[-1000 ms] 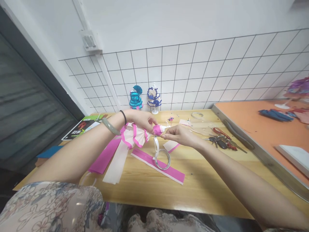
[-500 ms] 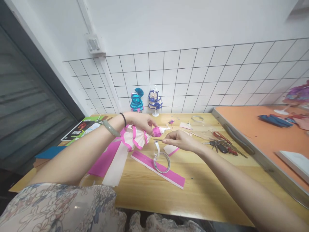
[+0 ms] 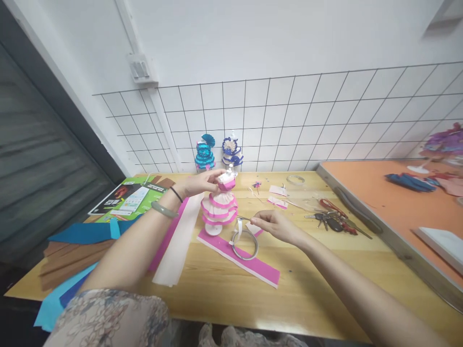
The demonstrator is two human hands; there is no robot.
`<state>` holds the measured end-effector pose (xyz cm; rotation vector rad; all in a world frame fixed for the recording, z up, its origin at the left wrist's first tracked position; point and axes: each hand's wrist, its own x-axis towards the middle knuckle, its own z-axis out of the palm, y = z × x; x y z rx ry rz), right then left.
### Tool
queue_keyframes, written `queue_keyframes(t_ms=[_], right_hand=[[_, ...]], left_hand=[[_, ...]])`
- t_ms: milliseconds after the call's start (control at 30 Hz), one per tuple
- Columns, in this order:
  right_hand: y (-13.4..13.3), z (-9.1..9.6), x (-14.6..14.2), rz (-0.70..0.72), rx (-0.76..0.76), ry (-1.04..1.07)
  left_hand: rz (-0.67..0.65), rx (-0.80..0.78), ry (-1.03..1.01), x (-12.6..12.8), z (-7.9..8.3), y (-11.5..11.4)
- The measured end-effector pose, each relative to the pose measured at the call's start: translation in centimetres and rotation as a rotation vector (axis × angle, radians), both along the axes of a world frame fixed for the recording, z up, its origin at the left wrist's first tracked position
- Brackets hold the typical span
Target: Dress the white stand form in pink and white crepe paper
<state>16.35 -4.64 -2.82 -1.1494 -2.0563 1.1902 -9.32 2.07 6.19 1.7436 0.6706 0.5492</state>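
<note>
My left hand (image 3: 207, 182) is closed on the upper part of a miniature dress form (image 3: 219, 208), which wears a white crepe-paper dress with pink-edged ruffles. It is nearly upright, its white round base just above or on the table. In my right hand (image 3: 272, 223) is a pair of slim metal tweezers (image 3: 246, 219), pinched between thumb and fingers, pointing left toward the skirt. A short white strip hangs below their tips, near a roll of tape (image 3: 256, 246). That roll rests on a pink paper strip with a white edge (image 3: 267, 273).
Two small dressed forms, one teal (image 3: 205, 155) and one blue and white (image 3: 232, 150), stand by the wall. Keys (image 3: 333, 220) lie right, near an orange board (image 3: 405, 212). Pink and white paper (image 3: 172, 262), folded coloured paper (image 3: 77, 255) and a green booklet (image 3: 159, 193) lie left.
My left hand has turned the dress form from lying sideways to nearly upright, so its base now shows. My right hand has shifted slightly right and down with the tweezers.
</note>
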Motion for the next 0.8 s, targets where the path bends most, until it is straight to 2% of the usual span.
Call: queue_keyframes(t_ms=[200,300,500,700,800], right_hand=[[-1.4,-1.2,-0.2,0.004,-0.056,0.010],[-2.0,-1.5,-0.2,-0.020,-0.072,0.005],[-2.6,-2.2,-0.3,-0.060,-0.080,-0.027],[-2.7,-3.0,-0.5,-0.060,-0.061,-0.041],[-2.8,-3.3,-0.4,-0.062,-0.073,-0.036]], left_hand=[[0.146,-0.030,-0.165,-1.1,-4.9,2.4],[0.167,-0.043,-0.266,-1.4,-6.3,3.1],[0.161,-0.044,-0.293,-1.5,-6.4,2.8],[0.309,0.054,-0.222,-0.7,-6.1,1.7],[0.340,0.057,-0.205,-0.5,-6.2,1.3]])
